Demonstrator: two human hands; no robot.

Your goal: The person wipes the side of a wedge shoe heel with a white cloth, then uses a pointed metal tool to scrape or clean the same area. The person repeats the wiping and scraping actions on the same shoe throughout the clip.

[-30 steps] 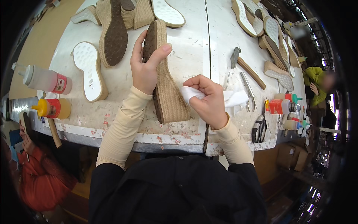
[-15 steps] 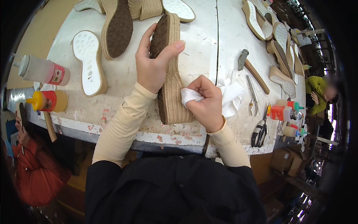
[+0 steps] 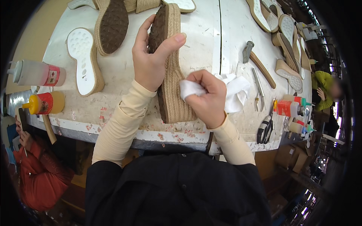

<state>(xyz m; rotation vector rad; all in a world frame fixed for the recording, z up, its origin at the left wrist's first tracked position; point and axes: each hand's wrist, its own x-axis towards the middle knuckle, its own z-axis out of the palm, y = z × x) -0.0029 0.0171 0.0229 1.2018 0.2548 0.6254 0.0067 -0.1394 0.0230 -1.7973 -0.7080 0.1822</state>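
Your left hand holds the braided wedge sole over the table, its thumb laid across the braided side and its fingers along the brown tread. The fingers of your right hand are closed around a bunched white cloth, at the sole's thicker lower part.

Tan wedge sole on its side, crumpled white cloth against it
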